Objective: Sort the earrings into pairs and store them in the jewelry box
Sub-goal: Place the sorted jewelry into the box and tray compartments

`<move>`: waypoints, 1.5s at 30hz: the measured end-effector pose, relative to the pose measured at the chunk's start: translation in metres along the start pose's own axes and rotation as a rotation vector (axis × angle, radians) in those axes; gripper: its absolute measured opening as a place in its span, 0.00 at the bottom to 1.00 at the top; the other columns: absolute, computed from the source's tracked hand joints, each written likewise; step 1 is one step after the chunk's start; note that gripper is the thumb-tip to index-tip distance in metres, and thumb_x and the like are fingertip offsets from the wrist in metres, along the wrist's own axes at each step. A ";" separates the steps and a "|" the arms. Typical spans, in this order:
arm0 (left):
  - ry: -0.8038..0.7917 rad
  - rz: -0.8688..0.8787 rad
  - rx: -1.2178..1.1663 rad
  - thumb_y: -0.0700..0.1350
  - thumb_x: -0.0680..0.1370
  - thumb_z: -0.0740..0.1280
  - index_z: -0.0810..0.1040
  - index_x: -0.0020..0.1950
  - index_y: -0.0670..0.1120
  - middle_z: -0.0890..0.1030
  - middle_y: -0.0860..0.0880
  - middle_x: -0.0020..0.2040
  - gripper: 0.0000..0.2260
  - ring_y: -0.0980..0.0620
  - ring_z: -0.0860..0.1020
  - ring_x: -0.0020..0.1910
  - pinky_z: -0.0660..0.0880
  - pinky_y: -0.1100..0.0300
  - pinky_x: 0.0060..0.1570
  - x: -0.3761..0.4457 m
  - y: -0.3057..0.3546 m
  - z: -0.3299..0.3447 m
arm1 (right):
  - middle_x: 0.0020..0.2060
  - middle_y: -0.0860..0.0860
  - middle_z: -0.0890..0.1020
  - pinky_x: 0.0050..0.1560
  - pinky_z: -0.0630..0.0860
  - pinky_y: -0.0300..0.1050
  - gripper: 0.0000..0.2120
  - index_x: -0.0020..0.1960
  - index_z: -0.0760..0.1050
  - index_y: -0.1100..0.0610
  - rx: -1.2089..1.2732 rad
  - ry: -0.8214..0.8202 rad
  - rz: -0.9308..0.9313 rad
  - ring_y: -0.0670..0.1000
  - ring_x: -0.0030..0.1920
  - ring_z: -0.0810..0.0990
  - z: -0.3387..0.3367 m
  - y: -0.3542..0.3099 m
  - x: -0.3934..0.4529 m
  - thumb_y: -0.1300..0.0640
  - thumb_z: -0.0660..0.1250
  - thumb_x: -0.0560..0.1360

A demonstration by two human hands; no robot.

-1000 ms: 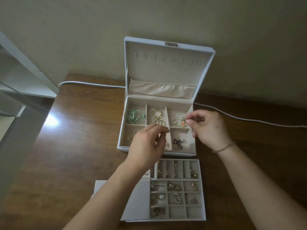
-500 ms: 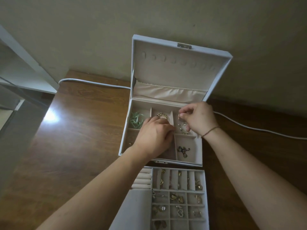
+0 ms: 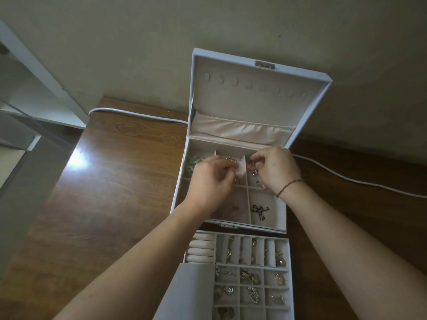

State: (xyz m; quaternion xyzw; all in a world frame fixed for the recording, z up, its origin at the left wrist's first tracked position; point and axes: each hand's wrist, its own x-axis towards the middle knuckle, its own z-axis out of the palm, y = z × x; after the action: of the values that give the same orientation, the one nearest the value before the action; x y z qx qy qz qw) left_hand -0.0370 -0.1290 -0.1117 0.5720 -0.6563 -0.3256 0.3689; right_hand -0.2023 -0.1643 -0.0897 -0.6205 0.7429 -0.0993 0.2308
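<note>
The jewelry box [image 3: 231, 225] sits open on the brown worktop [image 3: 115, 181], with its lid [image 3: 254, 93] standing up against the wall so both hands can reach inside. Both hands are over the back row of the box. The left hand [image 3: 211, 181] has its grip pinched together near the gold hoops [image 3: 231, 160] in the back middle space, right beside the divider. What it pinches is too small to tell. The right hand [image 3: 275, 170] has its grip closed on a small dangly earring [image 3: 253, 168] over the back right space of the box. The earring hangs down, so its long side points at the box floor. It is likely being lowered in beside its match.

A dark curly earring [image 3: 259, 211] lies in the front right space of the box. The lift-out tray [image 3: 287, 273] rests just in front of the box, probably taken out to open the lower part. Its little squares hold many earrings.
</note>
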 end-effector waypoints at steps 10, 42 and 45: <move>0.181 0.077 -0.078 0.38 0.75 0.68 0.85 0.49 0.42 0.83 0.49 0.46 0.07 0.56 0.81 0.45 0.80 0.58 0.47 -0.016 0.015 -0.009 | 0.53 0.45 0.82 0.26 0.75 0.35 0.12 0.60 0.79 0.54 0.345 0.104 0.071 0.44 0.22 0.77 -0.042 0.024 -0.063 0.61 0.64 0.78; -0.851 0.369 0.430 0.55 0.80 0.63 0.68 0.73 0.55 0.69 0.55 0.70 0.22 0.49 0.63 0.67 0.60 0.49 0.67 -0.262 0.152 0.223 | 0.47 0.46 0.76 0.37 0.67 0.29 0.20 0.59 0.77 0.51 0.340 0.476 0.700 0.44 0.40 0.77 -0.013 0.287 -0.382 0.65 0.73 0.70; -0.896 0.404 0.405 0.52 0.79 0.66 0.69 0.73 0.54 0.70 0.55 0.70 0.22 0.49 0.64 0.66 0.60 0.52 0.65 -0.262 0.150 0.230 | 0.52 0.46 0.75 0.38 0.67 0.28 0.23 0.63 0.76 0.51 0.287 0.370 0.647 0.43 0.36 0.76 -0.019 0.298 -0.377 0.64 0.73 0.70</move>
State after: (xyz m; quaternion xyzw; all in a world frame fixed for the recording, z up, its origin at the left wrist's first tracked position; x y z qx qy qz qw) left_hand -0.2911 0.1523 -0.1326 0.2990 -0.8963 -0.3272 -0.0103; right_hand -0.4260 0.2603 -0.1200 -0.2873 0.9076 -0.2343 0.1968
